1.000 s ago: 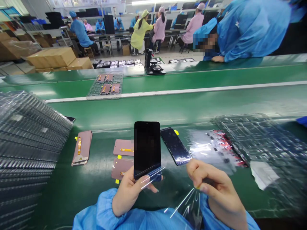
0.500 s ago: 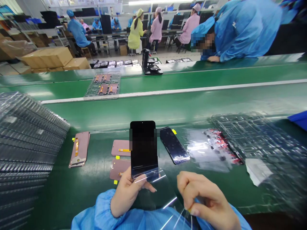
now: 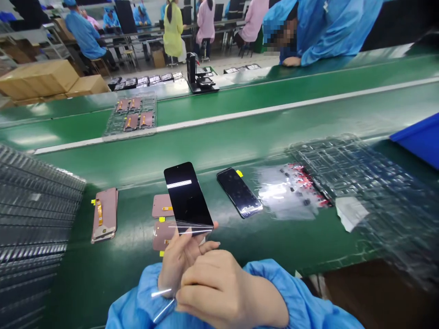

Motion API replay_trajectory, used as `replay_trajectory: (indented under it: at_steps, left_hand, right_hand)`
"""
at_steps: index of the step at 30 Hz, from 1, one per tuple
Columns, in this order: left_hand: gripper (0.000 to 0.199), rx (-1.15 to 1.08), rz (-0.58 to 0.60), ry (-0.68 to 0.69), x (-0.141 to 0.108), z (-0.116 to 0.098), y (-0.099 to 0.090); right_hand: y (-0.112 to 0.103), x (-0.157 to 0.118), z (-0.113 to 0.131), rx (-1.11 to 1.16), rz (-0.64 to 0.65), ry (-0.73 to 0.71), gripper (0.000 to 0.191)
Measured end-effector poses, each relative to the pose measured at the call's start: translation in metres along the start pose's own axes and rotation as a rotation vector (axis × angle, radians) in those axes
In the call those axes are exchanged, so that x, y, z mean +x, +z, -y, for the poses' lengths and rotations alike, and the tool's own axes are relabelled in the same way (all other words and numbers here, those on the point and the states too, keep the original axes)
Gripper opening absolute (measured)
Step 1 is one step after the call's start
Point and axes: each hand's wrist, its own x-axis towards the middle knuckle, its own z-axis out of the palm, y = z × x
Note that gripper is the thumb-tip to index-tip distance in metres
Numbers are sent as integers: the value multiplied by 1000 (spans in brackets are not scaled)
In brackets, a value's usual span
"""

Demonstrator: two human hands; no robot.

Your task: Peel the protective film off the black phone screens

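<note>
My left hand (image 3: 181, 256) is closed on the lower end of a black phone screen (image 3: 189, 201), tilted with its glossy face toward me. Across its bottom edge, clear film shows as bright streaks. In front of my left wrist, my right hand (image 3: 221, 288) is closed in a pinch on a clear plastic film (image 3: 163, 307), which hangs at its fingertips. How far that film reaches is hard to see. Behind the held screen, two pinkish screen panels (image 3: 163, 237) lie partly covered. Another dark phone screen (image 3: 239, 192) with a yellow tab lies to the right.
Stacked clear trays (image 3: 30, 228) rise at left, beside pinkish panels (image 3: 104, 212). At right are clear films (image 3: 288, 194) with red tabs, a clear tray (image 3: 346, 169), white paper (image 3: 350, 212) and a blue bin (image 3: 420, 139). A co-worker (image 3: 329, 32) leans over the far side.
My right hand has moved left across my left wrist, carrying the film. The held screen has tilted leftward, and the film has drawn away from most of the space below it. My view has shifted.
</note>
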Motion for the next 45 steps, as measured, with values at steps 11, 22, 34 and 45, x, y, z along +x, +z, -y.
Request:
replay_trajectory:
  at_steps: [11,22,34,45]
  left_hand:
    - [34,85,48,23,3,0,-1]
    - [31,124,-37,20,-3,-2,9]
    - [32,157,-66,57,-7,-2,15]
    - [30,92,7,-48,-8,-3,13]
  right_hand:
    - [15,-9,3,-28,16,-78,21]
    - [9,-5,4,-35,-16,-62,28]
    - [9,-5,4,-15,-4,-67,26]
    - [15,-10,4,-18,29,-50,28]
